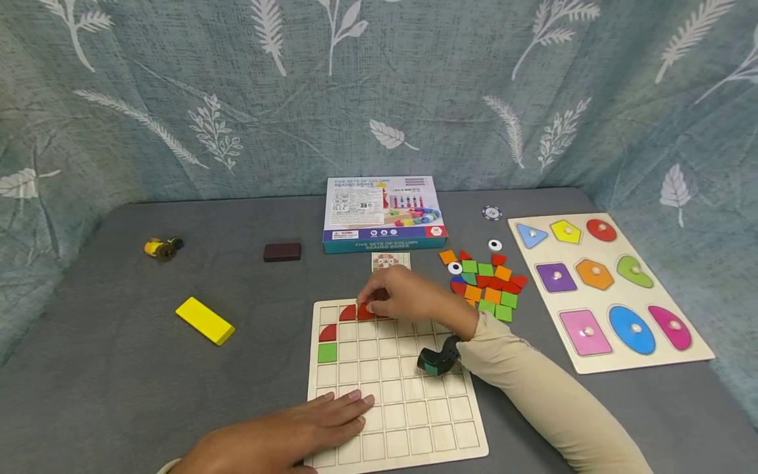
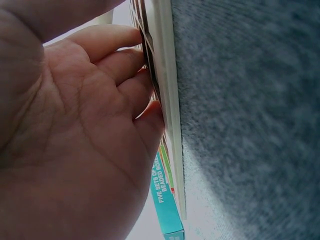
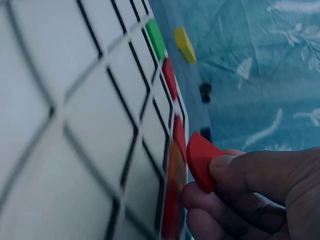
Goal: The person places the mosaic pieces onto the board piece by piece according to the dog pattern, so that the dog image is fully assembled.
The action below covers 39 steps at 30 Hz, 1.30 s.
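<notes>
A pale wooden grid board (image 1: 423,415) lies in front of me. Along its far left part sit a green square (image 1: 327,353) and red quarter-round pieces (image 1: 328,333). Between thumb and fingers, my right hand (image 1: 408,296) pinches a red quarter-round piece (image 3: 202,161) over the board's far row; the hand covers part of that row in the head view. My left hand (image 1: 284,431) rests with extended fingers on the near left of the board. In the left wrist view its fingertips (image 2: 150,117) touch the board's edge.
Loose coloured pieces (image 1: 485,289) lie right of the board, beside a knobbed shape puzzle (image 1: 571,299). Behind stand a pattern card (image 1: 399,259) and a boxed toy set (image 1: 385,245). On the left are a yellow block (image 1: 204,320), a dark block (image 1: 281,252) and a small toy (image 1: 162,248).
</notes>
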Available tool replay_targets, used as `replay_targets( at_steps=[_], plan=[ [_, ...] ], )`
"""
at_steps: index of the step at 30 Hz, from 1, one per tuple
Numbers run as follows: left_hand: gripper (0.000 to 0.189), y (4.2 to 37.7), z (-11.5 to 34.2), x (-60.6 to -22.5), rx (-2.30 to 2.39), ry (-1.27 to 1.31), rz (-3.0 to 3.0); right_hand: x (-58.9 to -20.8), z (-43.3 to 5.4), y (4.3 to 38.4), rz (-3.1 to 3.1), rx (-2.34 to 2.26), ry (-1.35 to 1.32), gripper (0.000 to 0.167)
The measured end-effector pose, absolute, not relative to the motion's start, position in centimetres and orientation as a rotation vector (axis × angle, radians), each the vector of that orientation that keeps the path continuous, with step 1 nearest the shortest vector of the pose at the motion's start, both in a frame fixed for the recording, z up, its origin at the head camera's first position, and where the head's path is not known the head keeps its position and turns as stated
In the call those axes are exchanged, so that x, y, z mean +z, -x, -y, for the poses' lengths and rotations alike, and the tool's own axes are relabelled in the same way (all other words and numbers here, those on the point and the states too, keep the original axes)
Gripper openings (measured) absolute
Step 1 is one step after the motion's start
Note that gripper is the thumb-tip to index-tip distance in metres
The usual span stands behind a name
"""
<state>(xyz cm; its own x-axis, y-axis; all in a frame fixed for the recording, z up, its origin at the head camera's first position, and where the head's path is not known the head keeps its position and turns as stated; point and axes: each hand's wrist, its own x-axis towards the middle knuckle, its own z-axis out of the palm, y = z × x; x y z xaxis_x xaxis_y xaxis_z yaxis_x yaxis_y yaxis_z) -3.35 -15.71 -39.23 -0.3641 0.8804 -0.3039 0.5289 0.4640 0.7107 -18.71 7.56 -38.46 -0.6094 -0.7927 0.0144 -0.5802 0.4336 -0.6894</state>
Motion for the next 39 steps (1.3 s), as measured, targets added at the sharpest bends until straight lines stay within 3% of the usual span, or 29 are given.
replay_targets(
  at_steps=[21,39],
  plan=[
    [0.067,3.4,15.9,-39.6,0.637,-1.259,-2.064,-38.3,-2.8,14.9,-2.11,-0.885,1.325,0.015],
    [0.074,3.3,15.7,-39.5,0.621,-1.256,-2.084,-38.6,-1.8,13.6,-2.173,-0.733,1.481,0.014]
  ],
)
